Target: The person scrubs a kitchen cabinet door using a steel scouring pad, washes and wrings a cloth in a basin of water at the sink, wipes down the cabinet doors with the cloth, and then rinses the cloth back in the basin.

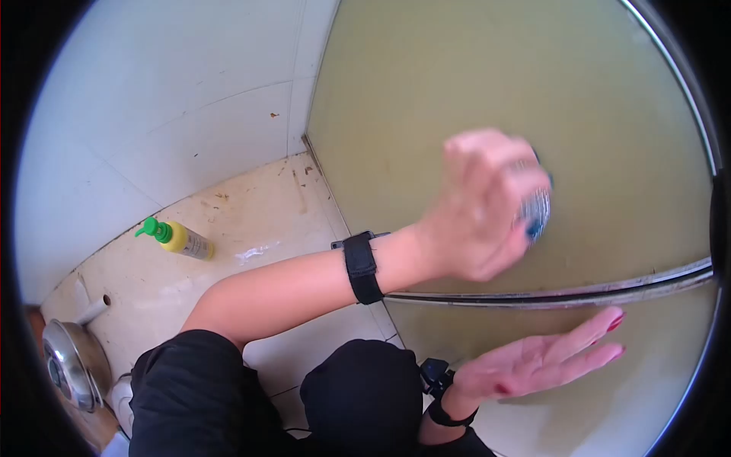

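Left hand point(481, 202): I see fingers curled around the blue-silver scrubber point(537, 210).
Right hand point(529, 364): fingers slightly spread.
Yellow bottle point(185, 239): nine o'clock from scrubber.

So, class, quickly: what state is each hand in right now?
Left hand: closed around a scrubber.
Right hand: open, nothing seen in it.

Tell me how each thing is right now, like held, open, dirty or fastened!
Left hand: curled shut around the scrubber, blurry.
Silvery scrubber: held, in front of the greenish panel.
Right hand: open, fingers stretched, holding nothing.
Black wrist strap: fastened round the left wrist.
Yellow bottle: on the floor, green pump on.
Floor: dirty, with brown smudges.
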Demonstrator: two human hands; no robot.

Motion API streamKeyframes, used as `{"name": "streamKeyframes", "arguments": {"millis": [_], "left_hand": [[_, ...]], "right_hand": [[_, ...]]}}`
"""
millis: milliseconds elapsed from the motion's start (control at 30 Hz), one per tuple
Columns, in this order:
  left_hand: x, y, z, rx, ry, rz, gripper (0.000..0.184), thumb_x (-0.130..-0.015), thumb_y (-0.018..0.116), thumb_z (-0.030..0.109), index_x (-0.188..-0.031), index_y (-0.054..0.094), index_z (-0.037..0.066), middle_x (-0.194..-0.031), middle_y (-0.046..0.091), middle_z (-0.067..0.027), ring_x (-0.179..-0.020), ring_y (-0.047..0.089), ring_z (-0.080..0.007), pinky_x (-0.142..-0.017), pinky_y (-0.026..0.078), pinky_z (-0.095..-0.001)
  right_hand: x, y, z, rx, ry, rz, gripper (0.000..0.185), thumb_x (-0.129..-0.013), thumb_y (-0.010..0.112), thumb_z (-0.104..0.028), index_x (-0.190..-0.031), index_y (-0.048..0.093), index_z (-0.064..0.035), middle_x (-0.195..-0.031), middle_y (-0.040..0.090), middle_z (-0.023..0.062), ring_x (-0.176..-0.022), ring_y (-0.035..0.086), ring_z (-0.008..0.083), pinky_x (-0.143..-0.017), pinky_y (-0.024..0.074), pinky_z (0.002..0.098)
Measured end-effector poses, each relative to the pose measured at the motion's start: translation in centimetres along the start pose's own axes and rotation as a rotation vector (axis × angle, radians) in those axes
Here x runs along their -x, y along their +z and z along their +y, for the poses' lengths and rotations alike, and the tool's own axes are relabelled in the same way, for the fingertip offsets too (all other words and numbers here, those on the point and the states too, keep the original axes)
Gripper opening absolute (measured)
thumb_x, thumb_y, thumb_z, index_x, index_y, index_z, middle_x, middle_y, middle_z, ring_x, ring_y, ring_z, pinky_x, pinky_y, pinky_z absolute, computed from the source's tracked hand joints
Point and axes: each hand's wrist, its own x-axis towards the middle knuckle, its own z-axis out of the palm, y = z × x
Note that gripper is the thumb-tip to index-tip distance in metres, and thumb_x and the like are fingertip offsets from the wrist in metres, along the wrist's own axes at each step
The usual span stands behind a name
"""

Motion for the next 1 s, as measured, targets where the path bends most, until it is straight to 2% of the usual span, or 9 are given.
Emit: {"name": "streamKeyframes", "arguments": {"millis": [67,133,200,333,433,600,767,900,1000], "left_hand": [[-0.3,1.8,0.5,0.048,0.017,0.465,0.020,-0.061,0.051,0.024,-0.077,0.053,0.012,-0.075,0.051,-0.0100,-0.065,0.051,-0.0214,-0.056,0.039,-0.0377],[2.0,1.9,4.4,-0.084,0.281,0.199,0.024,-0.075,0.046,0.018,-0.096,0.051,0.008,-0.095,0.049,-0.0106,-0.085,0.047,-0.0248,-0.073,0.038,-0.0402],[2.2,1.3,2.3,-0.006,0.222,0.213,0.024,-0.075,0.046,0.015,-0.097,0.050,0.006,-0.095,0.048,-0.0125,-0.085,0.045,-0.0273,-0.072,0.037,-0.0391],[2.4,-0.7,-7.4,-0.092,-0.105,0.527,0.026,-0.078,0.045,0.016,-0.100,0.047,0.002,-0.099,0.045,-0.0151,-0.088,0.042,-0.0298,-0.074,0.035,-0.0401],[3.8,-1.3,-4.7,-0.122,-0.291,0.408,0.026,-0.079,0.041,0.021,-0.096,0.048,0.002,-0.101,0.043,-0.0142,-0.091,0.041,-0.0285,-0.079,0.032,-0.0403],[4.2,-3.3,-8.5,-0.200,-0.255,0.380,0.026,-0.081,0.038,0.023,-0.095,0.048,0.003,-0.099,0.044,-0.0139,-0.092,0.040,-0.0283,-0.081,0.031,-0.0419],[3.0,-4.6,-10.1,-0.244,-0.505,0.479,0.029,-0.080,0.042,0.017,-0.103,0.049,0.001,-0.104,0.044,-0.0194,-0.100,0.038,-0.0362,-0.089,0.029,-0.0470],[0.5,-2.8,-7.5,-0.261,-0.254,0.514,0.029,-0.080,0.040,0.011,-0.106,0.048,-0.001,-0.105,0.045,-0.0215,-0.099,0.039,-0.0385,-0.085,0.031,-0.0495],[0.4,-5.7,-16.0,-0.427,-0.587,0.635,0.026,-0.081,0.039,0.009,-0.104,0.046,-0.001,-0.102,0.045,-0.0212,-0.094,0.040,-0.0372,-0.079,0.032,-0.0484]], "right_hand": [[0.0,0.2,0.2,-0.076,-0.096,-0.012,0.096,-0.078,0.022,-0.074,-0.141,0.001,-0.0045,-0.143,0.020,0.0210,-0.132,0.020,0.0358,-0.107,0.0088,0.0502],[0.0,0.7,0.0,-0.101,-0.137,0.019,0.098,-0.078,0.022,-0.075,-0.141,0.003,-0.0031,-0.143,0.020,0.0214,-0.132,0.020,0.0367,-0.107,0.0094,0.0503],[1.0,-0.4,0.0,0.043,-0.140,-0.031,0.099,-0.076,0.022,-0.077,-0.141,0.005,-0.0027,-0.143,0.021,0.0218,-0.132,0.020,0.0377,-0.107,0.0096,0.0511],[0.9,-0.8,-0.3,0.348,-0.050,-0.212,0.102,-0.074,0.021,-0.079,-0.141,0.011,-0.0019,-0.142,0.022,0.0228,-0.131,0.020,0.0398,-0.106,0.0098,0.0528],[0.4,0.5,-0.7,0.454,-0.001,-0.248,0.105,-0.072,0.021,-0.081,-0.140,0.015,-0.0013,-0.141,0.023,0.0235,-0.131,0.020,0.0414,-0.105,0.0100,0.0540],[0.0,2.6,-2.0,0.628,0.062,-0.215,0.088,-0.082,0.021,-0.071,-0.140,0.022,-0.0046,-0.145,0.016,0.0212,-0.134,0.010,0.0393,-0.105,0.0025,0.0530],[0.4,2.8,-1.4,0.729,0.008,-0.185,0.080,-0.084,0.020,-0.068,-0.141,0.023,-0.0117,-0.146,0.014,0.0181,-0.135,0.009,0.0367,-0.104,0.0013,0.0559],[1.1,4.3,-1.6,0.832,0.010,-0.133,0.078,-0.085,0.020,-0.067,-0.141,0.022,-0.0136,-0.146,0.014,0.0180,-0.135,0.008,0.0388,-0.104,0.0019,0.0561],[1.2,4.5,-1.5,0.836,-0.004,-0.130,0.076,-0.085,0.020,-0.066,-0.141,0.022,-0.0144,-0.146,0.014,0.0176,-0.134,0.008,0.0406,-0.103,0.0025,0.0563]]}}
